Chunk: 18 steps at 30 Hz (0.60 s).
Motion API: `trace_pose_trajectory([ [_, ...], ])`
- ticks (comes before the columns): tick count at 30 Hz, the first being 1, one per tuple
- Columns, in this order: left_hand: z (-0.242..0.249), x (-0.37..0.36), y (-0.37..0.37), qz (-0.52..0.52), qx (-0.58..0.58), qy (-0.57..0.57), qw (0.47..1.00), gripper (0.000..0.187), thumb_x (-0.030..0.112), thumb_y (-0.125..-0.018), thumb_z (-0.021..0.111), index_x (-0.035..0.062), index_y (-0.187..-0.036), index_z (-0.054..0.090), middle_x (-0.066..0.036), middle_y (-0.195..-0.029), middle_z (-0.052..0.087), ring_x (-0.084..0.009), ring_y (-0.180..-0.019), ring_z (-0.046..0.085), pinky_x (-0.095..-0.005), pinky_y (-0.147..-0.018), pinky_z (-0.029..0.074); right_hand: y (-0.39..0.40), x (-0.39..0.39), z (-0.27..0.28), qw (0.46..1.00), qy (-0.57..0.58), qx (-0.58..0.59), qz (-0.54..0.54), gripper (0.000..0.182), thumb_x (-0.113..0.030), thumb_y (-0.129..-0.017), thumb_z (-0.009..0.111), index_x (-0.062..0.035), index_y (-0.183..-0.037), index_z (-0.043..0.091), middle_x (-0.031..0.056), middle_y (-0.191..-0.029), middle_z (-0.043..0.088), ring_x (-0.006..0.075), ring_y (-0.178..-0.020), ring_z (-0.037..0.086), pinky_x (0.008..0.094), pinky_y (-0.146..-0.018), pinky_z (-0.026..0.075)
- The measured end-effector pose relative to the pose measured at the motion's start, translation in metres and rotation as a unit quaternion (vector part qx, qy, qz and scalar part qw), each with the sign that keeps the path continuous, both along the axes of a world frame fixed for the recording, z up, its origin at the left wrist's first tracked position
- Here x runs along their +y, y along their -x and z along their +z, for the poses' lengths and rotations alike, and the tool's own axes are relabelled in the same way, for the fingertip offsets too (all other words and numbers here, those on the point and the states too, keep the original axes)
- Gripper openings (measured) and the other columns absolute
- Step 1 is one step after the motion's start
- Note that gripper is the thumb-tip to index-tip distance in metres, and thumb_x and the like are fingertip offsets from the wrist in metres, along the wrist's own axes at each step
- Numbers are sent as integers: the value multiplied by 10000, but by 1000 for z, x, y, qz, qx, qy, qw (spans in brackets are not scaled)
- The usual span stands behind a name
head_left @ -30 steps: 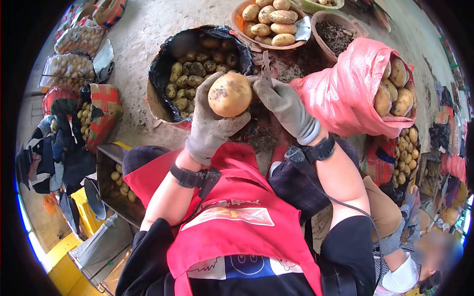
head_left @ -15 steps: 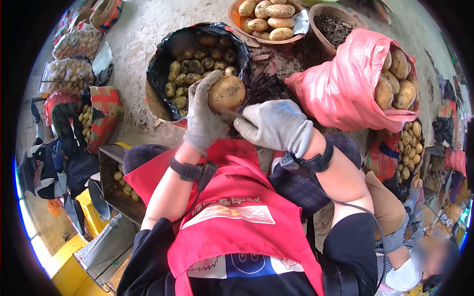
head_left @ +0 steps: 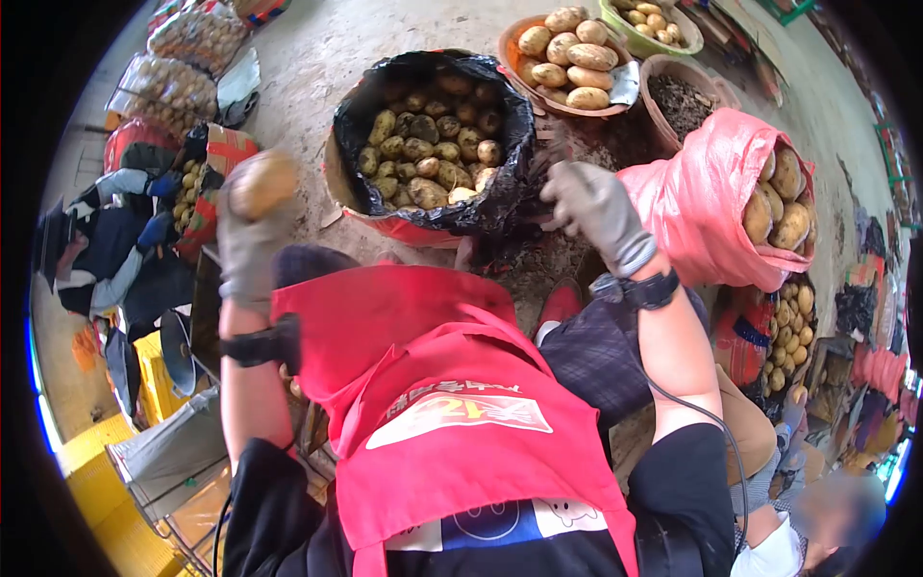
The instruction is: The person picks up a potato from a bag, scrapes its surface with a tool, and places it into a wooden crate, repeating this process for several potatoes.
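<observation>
A large potato (head_left: 264, 187) is held in my left hand (head_left: 255, 240), blurred by motion, at the left beside my knee. My gloved right hand (head_left: 598, 213) hangs between the black-lined container and the pink sack, its fingers apart with nothing between them. Many small potatoes (head_left: 423, 159) lie inside the round container lined with a black plastic bag (head_left: 361, 96). At the right, the pink sack (head_left: 683, 188) lies tilted, with large potatoes (head_left: 790, 212) showing in its mouth.
Behind stand an orange basin (head_left: 512, 60) of potatoes, a tub (head_left: 716, 91) of dark debris and a green basin (head_left: 615, 21). Netted sacks (head_left: 168, 91) and a person (head_left: 120, 236) with blue gloves are at the left. Another person (head_left: 769, 539) sits at the lower right.
My left hand has moved left with the large potato, away from the container. My right hand has shifted right and its fingers have opened. The view has shifted too.
</observation>
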<state>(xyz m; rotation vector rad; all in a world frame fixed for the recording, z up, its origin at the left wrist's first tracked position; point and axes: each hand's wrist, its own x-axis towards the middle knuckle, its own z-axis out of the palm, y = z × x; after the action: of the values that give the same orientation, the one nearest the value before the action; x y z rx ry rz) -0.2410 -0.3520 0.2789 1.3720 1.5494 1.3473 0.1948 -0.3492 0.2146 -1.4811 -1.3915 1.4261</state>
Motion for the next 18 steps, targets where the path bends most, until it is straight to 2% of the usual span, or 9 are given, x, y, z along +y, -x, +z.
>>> trace_pose_trajectory([
  [4, -26, -61, 163, 182, -136, 81, 970, 566, 253, -925, 810, 124, -1430, 590, -36, -1315, 655, -207, -1195, 647, -346, -982, 564, -25, 17, -20, 976, 151, 137, -81, 636, -615, -1050, 563, -10, -1196, 697, 48, -857, 710, 122, -615, 616, 269, -545, 505],
  [6, -98, -112, 256, 167, -165, 158, 959, 627, 407, -914, 813, 110, -1422, 597, -72, -1308, 676, -219, -1112, 691, -357, -930, 602, -22, 19, -22, 951, 197, 212, -108, 644, -618, -1048, 566, -11, -1231, 681, 47, -868, 707, 126, -610, 605, 276, -539, 500],
  [10, -223, -228, 343, 291, -482, 368, 740, 559, 534, -850, 841, 157, -1235, 689, -83, -1113, 726, -260, -882, 703, -360, -761, 626, -26, 24, -34, 930, 236, 255, -115, 669, -638, -1048, 545, -20, -1281, 651, 69, -970, 743, 144, -696, 654, 321, -577, 551],
  [12, -270, -259, 382, 337, -486, 367, 718, 524, 493, -921, 765, 128, -1288, 678, -120, -1218, 719, -290, -982, 719, -367, -863, 631, -31, 29, -40, 905, 267, 303, -133, 667, -629, -1050, 545, -15, -1288, 644, 85, -993, 751, 160, -719, 675, 334, -605, 580],
  [14, -291, -236, 412, 306, -331, 235, 861, 504, 434, -995, 645, 107, -1379, 632, -137, -1326, 693, -315, -1147, 694, -417, -985, 601, -47, 52, -35, 851, 305, 413, -107, 659, -621, -1055, 543, -10, -1253, 691, 77, -966, 774, 173, -705, 717, 292, -615, 626],
  [15, -274, -198, 433, 97, -146, 238, 955, 566, 417, -1035, 571, 73, -1484, 551, -139, -1456, 629, -313, -1315, 624, -453, -1125, 515, -43, 64, -14, 860, 228, 432, -149, 625, -578, -1068, 551, 10, -1233, 688, 82, -945, 771, 176, -687, 713, 285, -613, 628],
  [16, -184, -131, 343, 275, -442, 232, 822, 637, 438, -1026, 608, 43, -1516, 511, -142, -1532, 560, -311, -1422, 530, -466, -1181, 460, -39, 72, 7, 860, 153, 447, -193, 593, -534, -1081, 558, 30, -1213, 686, 88, -924, 768, 178, -670, 709, 277, -612, 630],
  [17, -184, -76, 375, 400, -361, 214, 815, 586, 402, -1047, 584, 30, -1497, 527, -145, -1605, 482, -303, -1494, 444, -455, -1223, 413, -40, 79, 17, 862, 138, 448, -191, 552, -484, -1089, 570, 43, -1212, 682, 76, -896, 752, 170, -665, 704, 272, -618, 634],
  [18, -181, -32, 367, 400, -358, 222, 814, 586, 402, -1047, 584, 30, -1497, 527, -145, -1605, 482, -303, -1494, 444, -455, -1223, 413, -42, 87, 23, 865, 120, 450, -187, 512, -434, -1097, 582, 55, -1211, 677, 64, -868, 736, 163, -661, 700, 268, -624, 638],
])
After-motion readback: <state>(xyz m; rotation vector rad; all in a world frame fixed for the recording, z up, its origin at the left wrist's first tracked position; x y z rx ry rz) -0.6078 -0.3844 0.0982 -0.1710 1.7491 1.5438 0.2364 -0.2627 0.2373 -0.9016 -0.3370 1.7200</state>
